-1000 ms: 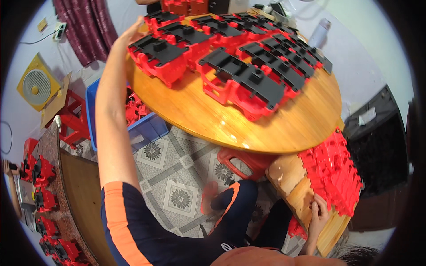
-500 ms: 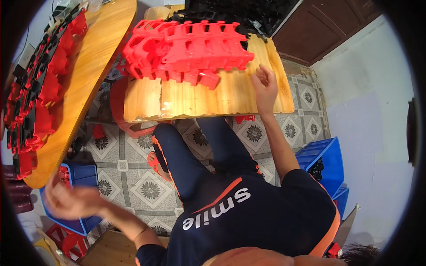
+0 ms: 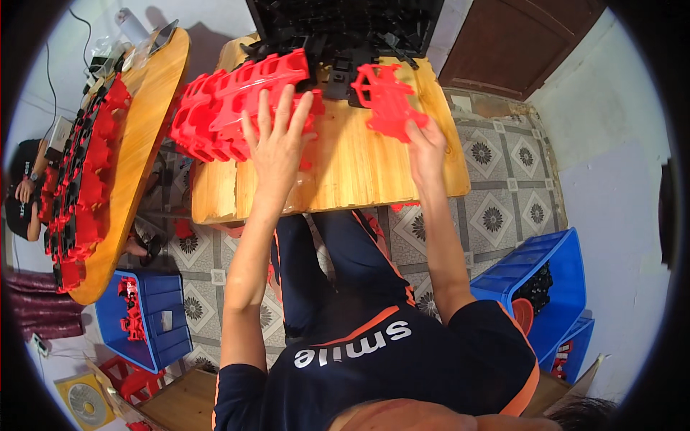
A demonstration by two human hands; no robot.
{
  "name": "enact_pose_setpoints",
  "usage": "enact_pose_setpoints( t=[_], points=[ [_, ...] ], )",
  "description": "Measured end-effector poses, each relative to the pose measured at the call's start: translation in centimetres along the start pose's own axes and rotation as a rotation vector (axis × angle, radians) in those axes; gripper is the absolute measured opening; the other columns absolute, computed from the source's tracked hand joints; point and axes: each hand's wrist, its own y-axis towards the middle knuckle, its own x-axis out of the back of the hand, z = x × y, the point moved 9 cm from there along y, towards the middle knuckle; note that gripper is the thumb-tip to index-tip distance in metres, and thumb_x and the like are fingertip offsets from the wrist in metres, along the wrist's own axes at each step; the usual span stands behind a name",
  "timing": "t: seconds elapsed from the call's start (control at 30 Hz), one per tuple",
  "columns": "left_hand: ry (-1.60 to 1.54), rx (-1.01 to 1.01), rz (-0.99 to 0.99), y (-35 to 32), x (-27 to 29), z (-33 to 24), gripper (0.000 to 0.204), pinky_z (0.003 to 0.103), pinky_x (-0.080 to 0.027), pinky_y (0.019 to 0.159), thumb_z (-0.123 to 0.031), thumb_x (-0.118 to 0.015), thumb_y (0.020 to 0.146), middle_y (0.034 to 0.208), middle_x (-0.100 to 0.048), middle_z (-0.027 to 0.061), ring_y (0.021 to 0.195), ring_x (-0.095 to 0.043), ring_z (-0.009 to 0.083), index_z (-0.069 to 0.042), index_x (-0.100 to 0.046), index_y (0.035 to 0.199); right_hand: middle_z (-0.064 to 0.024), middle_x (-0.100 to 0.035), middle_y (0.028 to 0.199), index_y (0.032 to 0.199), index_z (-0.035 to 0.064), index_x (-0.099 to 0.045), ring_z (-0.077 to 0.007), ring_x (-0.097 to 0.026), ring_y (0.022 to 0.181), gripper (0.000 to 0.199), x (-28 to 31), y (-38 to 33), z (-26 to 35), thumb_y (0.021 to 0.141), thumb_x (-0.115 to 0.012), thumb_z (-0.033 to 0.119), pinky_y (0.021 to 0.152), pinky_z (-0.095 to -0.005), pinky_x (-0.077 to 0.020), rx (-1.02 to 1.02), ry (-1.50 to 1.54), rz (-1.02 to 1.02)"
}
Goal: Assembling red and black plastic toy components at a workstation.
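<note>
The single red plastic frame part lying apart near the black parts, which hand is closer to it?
Right. The right hand touches the single red plastic frame part at its near edge. The left hand lies to the left, on the stack of red plastic parts.

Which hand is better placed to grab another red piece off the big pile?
Probably the left hand. It already lies flat on the pile of red plastic pieces on the wooden table. The right hand is busy, its fingers on a single red piece off to the side.
</note>
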Motion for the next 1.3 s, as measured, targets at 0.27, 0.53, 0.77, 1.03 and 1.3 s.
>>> enact_pose_setpoints(
  t=[0.27,0.53,0.77,1.03,1.3],
  points=[
    [-1.713,0.740,0.187,-6.9,0.9,-6.3,0.115,0.046,-0.038,0.108,-0.017,-0.080,0.079,0.149,-0.032,0.0196,0.132,-0.042,0.0315,-0.011,0.008,0.154,-0.0062,-0.069,0.099,0.099,0.0043,-0.068,-0.0257,-0.065,0.095,0.027,-10.4,-14.6,8.0,0.077,-0.076,0.017,0.092,-0.0409,-0.0473,0.521,-0.965,1.049],
    [-2.162,1.227,0.343,-16.9,-2.0,-8.5,0.084,0.045,-0.042,0.106,-0.010,-0.070,0.083,0.143,-0.043,0.0155,0.130,-0.045,0.0278,-0.012,-0.020,0.151,-0.0118,-0.058,0.131,0.126,0.0079,-0.061,-0.0323,-0.054,0.119,0.040,-9.1,8.3,0.6,0.088,-0.056,-0.007,0.095,-0.0342,-0.0489,0.644,-1.217,0.334],
    [-2.142,1.140,0.131,-17.0,0.1,-5.6,0.100,0.044,-0.039,0.108,0.000,-0.069,0.081,0.153,-0.029,0.0163,0.133,-0.043,0.0292,-0.015,-0.005,0.156,-0.0119,-0.061,0.101,0.110,0.0049,-0.069,-0.0308,-0.056,0.101,0.032,-5.4,12.7,-5.3,0.081,-0.062,-0.007,0.088,-0.0370,-0.0487,0.536,-1.430,0.445],
    [-1.988,1.075,-0.047,-15.4,0.1,-3.4,0.105,0.042,-0.043,0.106,0.004,-0.072,0.082,0.155,-0.020,0.0144,0.134,-0.041,0.0291,-0.014,0.002,0.155,-0.0064,-0.053,0.071,0.094,0.0033,-0.067,-0.0171,-0.052,0.062,0.022,-5.8,-7.4,7.6,0.080,-0.077,0.016,0.058,-0.0290,-0.0430,0.284,-1.079,0.290],
    [-2.060,0.993,-0.088,-16.3,1.4,-3.7,0.110,0.041,-0.042,0.107,-0.001,-0.077,0.080,0.157,-0.015,0.0134,0.134,-0.041,0.0269,-0.014,0.003,0.155,-0.0040,-0.053,0.066,0.090,0.0036,-0.063,-0.0170,-0.051,0.054,0.030,-11.6,-16.3,7.0,0.071,-0.084,0.013,0.048,-0.0306,-0.0410,0.481,-1.158,0.435]
  ],
)
